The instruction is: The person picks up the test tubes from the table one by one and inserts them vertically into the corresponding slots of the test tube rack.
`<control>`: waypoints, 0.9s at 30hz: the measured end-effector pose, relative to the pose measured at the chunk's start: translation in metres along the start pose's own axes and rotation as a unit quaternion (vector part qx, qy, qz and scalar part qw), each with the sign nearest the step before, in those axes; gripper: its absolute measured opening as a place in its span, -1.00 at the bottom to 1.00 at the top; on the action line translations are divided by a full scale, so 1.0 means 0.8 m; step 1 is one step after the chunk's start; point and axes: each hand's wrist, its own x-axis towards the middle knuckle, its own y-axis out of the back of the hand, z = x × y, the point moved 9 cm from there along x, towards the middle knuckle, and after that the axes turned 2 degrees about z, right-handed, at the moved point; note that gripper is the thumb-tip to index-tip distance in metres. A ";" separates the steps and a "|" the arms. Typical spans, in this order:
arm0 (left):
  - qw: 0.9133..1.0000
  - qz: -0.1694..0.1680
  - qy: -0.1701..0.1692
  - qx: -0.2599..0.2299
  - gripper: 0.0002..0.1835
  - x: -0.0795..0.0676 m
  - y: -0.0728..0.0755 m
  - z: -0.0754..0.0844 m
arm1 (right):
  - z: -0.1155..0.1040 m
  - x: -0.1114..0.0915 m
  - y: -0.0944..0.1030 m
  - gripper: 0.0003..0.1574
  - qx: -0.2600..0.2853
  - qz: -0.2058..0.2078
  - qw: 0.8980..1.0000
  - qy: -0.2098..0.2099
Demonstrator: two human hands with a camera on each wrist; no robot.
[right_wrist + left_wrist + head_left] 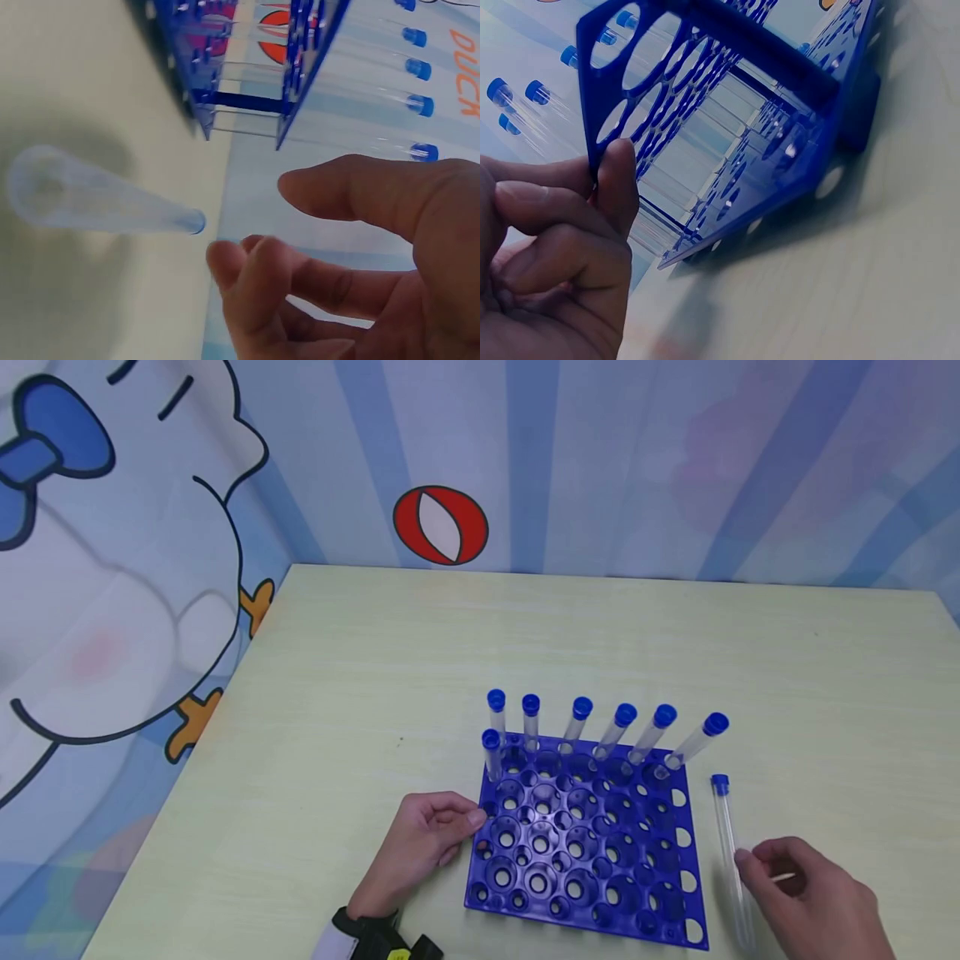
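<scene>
A blue test tube rack (558, 860) stands on the table, with several blue-capped test tubes (577, 722) upright or leaning along its back row and one more at its left side. My left hand (431, 831) pinches the rack's left edge between thumb and finger; the left wrist view shows this grip on the upper plate (592, 112). Right of the rack, a single capped test tube (723, 827) lies on the table. Over it hovers my right hand (813, 893), thumb and fingers apart, and the right wrist view shows the lying tube (112, 195) clear of the fingers.
The pale wooden table (360, 652) reaches back to a wall printed with blue stripes and a red-and-white ball (441, 525). A cartoon duck print (135, 610) covers the left side. A dark wrist device (382, 935) sits on the left wrist.
</scene>
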 end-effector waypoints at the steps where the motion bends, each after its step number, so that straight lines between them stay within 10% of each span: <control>1: 1.000 0.000 0.001 0.000 -0.70 0.000 0.000 0.000 | 0.004 0.002 -0.003 -0.43 0.000 -0.003 1.000 -0.004; 10: 1.000 0.000 -0.002 -0.007 -0.69 0.000 0.000 0.000 | 0.022 0.024 -0.032 -0.21 -0.014 -0.075 0.997 -0.011; 27: 1.000 -0.002 -0.006 -0.009 -0.67 0.000 0.000 0.001 | 0.006 0.048 -0.038 -0.34 -0.032 -0.087 0.995 0.019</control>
